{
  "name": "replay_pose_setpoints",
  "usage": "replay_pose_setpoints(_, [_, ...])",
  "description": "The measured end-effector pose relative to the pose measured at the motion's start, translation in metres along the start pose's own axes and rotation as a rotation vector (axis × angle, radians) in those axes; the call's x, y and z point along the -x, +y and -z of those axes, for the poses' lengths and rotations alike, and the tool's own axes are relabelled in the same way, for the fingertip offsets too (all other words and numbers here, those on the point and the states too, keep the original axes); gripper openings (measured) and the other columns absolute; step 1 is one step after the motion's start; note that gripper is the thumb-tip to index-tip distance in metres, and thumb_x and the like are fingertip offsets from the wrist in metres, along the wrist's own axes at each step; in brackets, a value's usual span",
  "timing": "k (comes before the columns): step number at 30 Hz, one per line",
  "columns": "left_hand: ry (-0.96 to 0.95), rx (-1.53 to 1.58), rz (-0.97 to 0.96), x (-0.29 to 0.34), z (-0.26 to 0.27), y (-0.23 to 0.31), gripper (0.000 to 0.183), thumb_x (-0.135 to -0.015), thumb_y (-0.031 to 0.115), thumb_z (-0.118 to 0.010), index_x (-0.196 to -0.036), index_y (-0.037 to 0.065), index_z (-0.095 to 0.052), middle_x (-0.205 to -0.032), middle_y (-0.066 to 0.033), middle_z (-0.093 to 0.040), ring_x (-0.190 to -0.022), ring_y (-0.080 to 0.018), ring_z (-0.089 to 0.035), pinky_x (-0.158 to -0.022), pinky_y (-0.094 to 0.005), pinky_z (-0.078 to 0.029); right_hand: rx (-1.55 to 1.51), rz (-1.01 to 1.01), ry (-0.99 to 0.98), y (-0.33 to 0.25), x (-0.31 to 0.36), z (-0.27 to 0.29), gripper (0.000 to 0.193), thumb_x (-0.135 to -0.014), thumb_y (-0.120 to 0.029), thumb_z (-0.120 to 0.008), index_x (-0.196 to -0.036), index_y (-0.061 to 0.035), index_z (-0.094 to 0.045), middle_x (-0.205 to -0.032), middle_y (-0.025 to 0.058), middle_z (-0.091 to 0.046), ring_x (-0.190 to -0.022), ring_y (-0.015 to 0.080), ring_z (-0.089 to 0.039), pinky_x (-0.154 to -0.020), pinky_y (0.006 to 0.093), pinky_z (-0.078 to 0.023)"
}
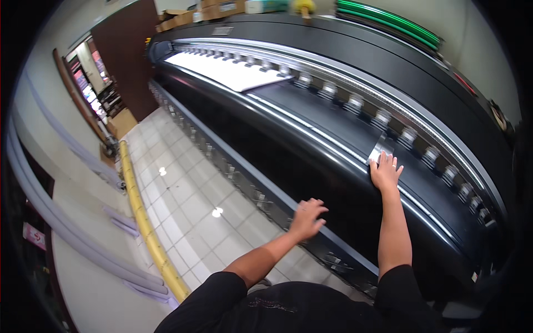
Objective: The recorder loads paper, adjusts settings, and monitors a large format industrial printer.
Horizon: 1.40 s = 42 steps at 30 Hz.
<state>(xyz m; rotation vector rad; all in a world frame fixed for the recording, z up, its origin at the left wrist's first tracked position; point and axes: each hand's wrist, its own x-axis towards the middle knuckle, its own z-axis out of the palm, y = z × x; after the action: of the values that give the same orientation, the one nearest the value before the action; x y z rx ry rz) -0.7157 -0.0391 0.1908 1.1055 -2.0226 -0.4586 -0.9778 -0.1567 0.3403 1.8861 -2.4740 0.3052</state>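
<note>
A long black wide-format printer (311,133) stretches across the view from far left to near right. My right hand (386,171) lies with spread fingers on its flat bed, at a small shiny metal plate (381,149) whose near end the fingers cover. My left hand (308,219) hovers in front of the machine near the lower front rail (252,186), fingers apart and slightly bent, holding nothing. A white sheet (227,71) lies on the far left part of the bed, under the row of pinch rollers (353,104).
Cardboard boxes (222,9) and green tubes (388,22) rest on top of the printer. At the left, a long yellow roll (147,222) lies along the white tiled floor (194,205), beside pale rolls (83,233) at the wall. A brown door (125,55) stands at the back.
</note>
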Motion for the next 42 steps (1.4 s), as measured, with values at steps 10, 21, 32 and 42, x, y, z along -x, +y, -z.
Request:
replay_pose_setpoints(10, [-0.365, 0.397, 0.591, 0.247, 0.204, -0.197, 0.036, -0.096, 0.024, -0.061, -0.128, 0.009, -0.059, -0.127, -0.0139, -0.063, -0.114, -0.0285, -0.063, -0.098, -0.0391, -0.050, 0.066, -0.024, 0.630, -0.001, -0.064, -0.079, 0.045, -0.099, -0.028, -0.050, -0.141, -0.0120, -0.049, -0.132, 0.0153, -0.060, -0.120, 0.0346, -0.055, -0.096, 0.0523, -0.045])
replay_pose_setpoints(21, [0.104, 0.144, 0.931, 0.326, 0.434, -0.470, 0.033, -0.092, 0.009, -0.055, -0.124, 0.006, -0.060, -0.115, -0.0133, -0.068, -0.103, -0.0233, -0.067, -0.090, -0.0362, -0.052, -0.763, 0.505, 0.652, -0.415, -0.082, -0.146, 0.022, -0.095, 0.009, -0.047, -0.107, 0.0027, -0.064, -0.106, 0.0158, -0.065, -0.100, 0.0265, -0.064, -0.092, 0.0359, -0.051])
replay_pose_setpoints(32, [0.843, -0.180, 2.059, 0.538, 0.577, -0.515, 0.032, -0.075, 0.012, -0.066, -0.107, 0.008, -0.069, -0.100, -0.0188, -0.072, -0.095, -0.0359, -0.070, -0.083, -0.0437, -0.056, -1.101, 1.213, -0.056, -1.126, -0.159, -0.183, 0.014, -0.087, 0.004, -0.057, -0.096, 0.0007, -0.067, -0.088, 0.0151, -0.067, -0.083, 0.0293, -0.067, -0.073, 0.0351, -0.051])
replay_pose_setpoints(42, [-0.124, -0.181, 1.944, 0.523, 0.779, -0.874, 0.036, -0.083, 0.030, -0.059, -0.103, 0.003, -0.070, -0.102, -0.0230, -0.071, -0.098, -0.0397, -0.068, -0.087, -0.0471, -0.054, -0.584, 1.067, -0.145, -1.408, -0.209, -0.339, 0.035, -0.082, -0.012, -0.069, -0.116, -0.0048, -0.063, -0.123, 0.0178, -0.061, -0.119, 0.0367, -0.056, -0.100, 0.0450, -0.044])
